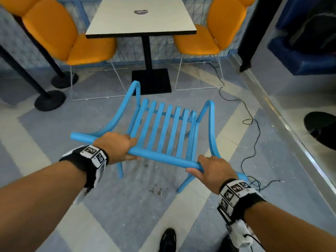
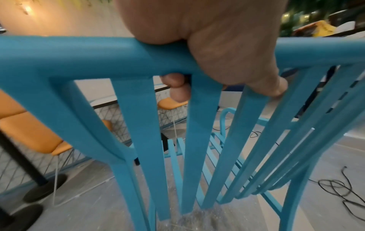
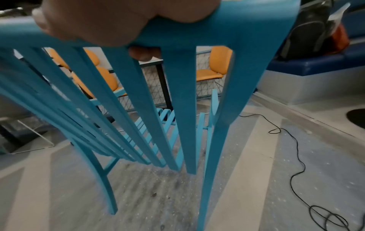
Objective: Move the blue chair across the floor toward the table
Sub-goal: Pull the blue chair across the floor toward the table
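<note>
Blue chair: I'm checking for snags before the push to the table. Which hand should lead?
Probably the left hand: its side of the floor looks open. The right hand grips the blue chair top rail beside a loose black cable, so that side risks catching.

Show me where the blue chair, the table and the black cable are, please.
blue chair [image 1: 164, 130]: head view, a slat of its backrest.
table [image 1: 141, 17]: head view, bare part of its white top.
black cable [image 3: 296, 150]: right wrist view, a stretch lying on the floor.

A matt, smooth-painted blue chair [image 1: 164, 130] stands on speckled, dusty floor [image 1: 127, 206] near glossy orange padded seats [image 1: 91, 50].
</note>
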The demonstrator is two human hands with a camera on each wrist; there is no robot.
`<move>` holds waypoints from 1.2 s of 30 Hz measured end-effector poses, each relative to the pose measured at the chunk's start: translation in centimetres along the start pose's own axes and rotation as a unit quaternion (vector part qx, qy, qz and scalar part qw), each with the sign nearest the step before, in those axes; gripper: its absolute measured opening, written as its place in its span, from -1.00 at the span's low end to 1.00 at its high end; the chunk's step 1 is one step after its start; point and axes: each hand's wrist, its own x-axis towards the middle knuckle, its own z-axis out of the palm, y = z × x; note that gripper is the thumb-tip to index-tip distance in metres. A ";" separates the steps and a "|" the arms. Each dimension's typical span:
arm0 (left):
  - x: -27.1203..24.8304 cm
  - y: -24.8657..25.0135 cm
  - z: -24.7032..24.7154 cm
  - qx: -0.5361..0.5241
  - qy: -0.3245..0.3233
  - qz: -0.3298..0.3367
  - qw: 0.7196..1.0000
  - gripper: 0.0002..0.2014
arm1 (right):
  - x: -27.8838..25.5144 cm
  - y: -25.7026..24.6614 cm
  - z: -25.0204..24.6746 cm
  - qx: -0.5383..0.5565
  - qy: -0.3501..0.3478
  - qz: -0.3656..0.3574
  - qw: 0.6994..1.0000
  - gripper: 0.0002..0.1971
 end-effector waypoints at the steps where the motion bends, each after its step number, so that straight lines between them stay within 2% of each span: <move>1: -0.2 -0.4 0.6 -0.006 0.010 -0.005 1.000 -0.47 | 0.2 -0.4 0.2 -0.001 -0.001 0.002 1.000 -0.45; 5: -0.6 -1.5 1.8 -0.024 0.046 -0.008 0.999 -0.49 | 1.1 -1.5 0.8 -0.015 0.007 -0.004 1.000 -0.33; 11: -0.6 -1.4 2.1 -0.020 0.047 -0.016 0.999 -0.50 | 1.4 -1.3 0.6 0.001 -0.016 -0.001 1.000 -0.42; 15: -0.3 -0.3 1.4 -0.005 0.047 0.001 0.999 -0.52 | 0.7 -0.1 0.4 -0.009 -0.022 0.006 1.000 -0.32; 17: -0.2 -0.2 1.2 -0.002 0.050 0.001 0.999 -0.52 | 0.7 0.1 0.3 -0.009 -0.026 0.005 1.000 -0.33; 23: -0.4 -1.6 2.0 -0.017 0.043 -0.007 0.999 -0.49 | 1.5 -1.2 -0.6 -0.004 -0.060 -0.013 0.998 -0.40; 26: 0.0 -2.6 2.4 -0.045 0.044 -0.020 0.998 -0.50 | 3.1 -1.7 -2.3 -0.009 -0.051 -0.021 0.998 -0.40; 28: -0.1 -2.5 3.3 -0.072 0.046 -0.034 0.996 -0.42 | 4.0 -1.4 -3.2 -0.029 -0.042 -0.031 0.998 -0.38; 32: -1.1 -0.4 6.0 -0.088 0.028 -0.019 0.995 -0.21 | 2.5 -1.5 -1.9 -0.060 -0.094 -0.035 0.993 -0.34; 34: -1.3 0.4 6.7 -0.084 0.022 -0.025 0.996 -0.26 | 1.5 -1.6 -1.2 -0.062 -0.104 -0.025 0.992 -0.30; 36: -1.3 0.7 6.4 -0.079 0.027 -0.030 0.996 -0.43 | 1.1 -1.6 -1.2 -0.051 -0.101 -0.008 0.994 -0.33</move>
